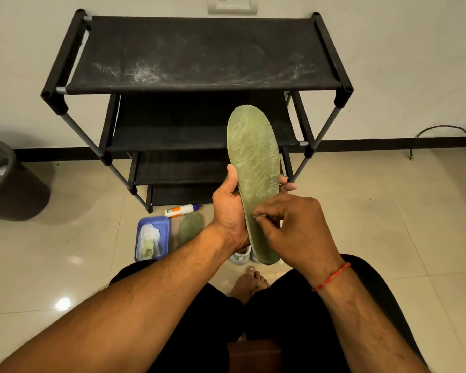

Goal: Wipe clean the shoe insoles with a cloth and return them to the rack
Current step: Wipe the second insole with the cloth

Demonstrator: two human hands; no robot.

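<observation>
We see the left hand [228, 211] gripping a green insole [253, 162], held up in front of the black rack [199, 55], thumb on one edge and fingers behind. The right hand [299, 227] pinches at its lower part with curled fingertips (what they nip, we cannot tell). A second insole [191, 228] lies on the floor [92, 265] beside a blue tray [162, 223].

Glue bottle [182, 210], blue tray [164, 229], perhaps bin [14, 184]
</observation>
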